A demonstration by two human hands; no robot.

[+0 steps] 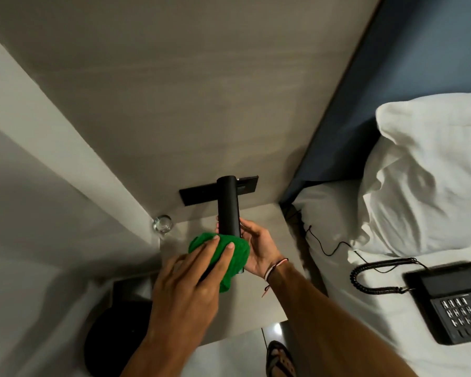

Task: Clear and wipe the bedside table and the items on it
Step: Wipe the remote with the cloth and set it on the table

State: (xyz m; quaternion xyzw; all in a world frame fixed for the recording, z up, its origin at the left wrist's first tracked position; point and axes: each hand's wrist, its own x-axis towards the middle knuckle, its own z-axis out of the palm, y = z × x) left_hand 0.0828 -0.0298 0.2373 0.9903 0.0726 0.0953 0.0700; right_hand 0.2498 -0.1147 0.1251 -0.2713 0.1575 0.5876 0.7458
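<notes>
A black cylinder (pixel 228 205) is held tilted above the grey bedside table (pixel 272 232). My right hand (pixel 259 248) grips its lower part, fingers curled round it from the right. A green cloth (pixel 226 254) is wrapped round the cylinder's bottom end. My left hand (pixel 191 284) holds the cloth against the cylinder, fingers over the fabric. An empty clear glass (pixel 162 223) stands in the table's far left corner, against the wall.
A black telephone (pixel 452 300) with a coiled cord (pixel 365 276) lies on the white bed at the right, below a pillow (pixel 430 180). A black switch panel (pixel 199 194) is on the wall behind the table. A dark round object (pixel 112 338) sits at floor level on the left.
</notes>
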